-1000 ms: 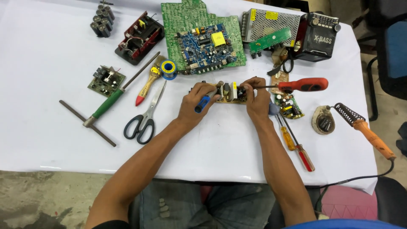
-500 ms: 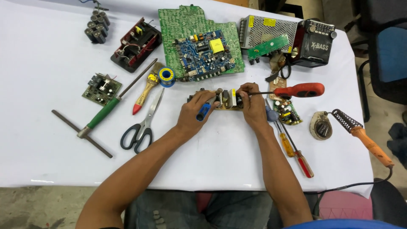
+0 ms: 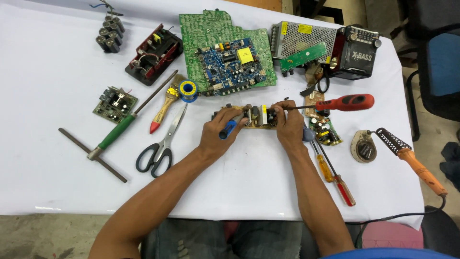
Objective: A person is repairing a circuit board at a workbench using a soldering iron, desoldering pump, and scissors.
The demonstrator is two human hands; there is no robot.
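Closest to the body, both forearms reach out over the white table point(image 3: 57, 192). Left hand point(image 3: 221, 135) has its fingers curled tight around a small blue-handled tool point(image 3: 227, 129) while pressing on the left end of a small brown circuit board point(image 3: 254, 117). Right hand point(image 3: 289, 125) pinches the board's right end, fingers closed on it; can't tell if it also grips the red-handled screwdriver point(image 3: 347, 102), whose shaft runs right up to those fingertips. So the board sits mid-table between both hands.

Off to the left are black scissors point(image 3: 160, 144), a green-handled screwdriver point(image 3: 115, 133) and a paintbrush point(image 3: 165, 105). To the right, two more screwdrivers point(image 3: 333, 175) and a soldering iron point(image 3: 414, 160). Further back: a solder spool point(image 3: 189, 90), a big green board point(image 3: 225, 50), a metal mesh power supply point(image 3: 299, 41) and a black radio point(image 3: 357, 52).
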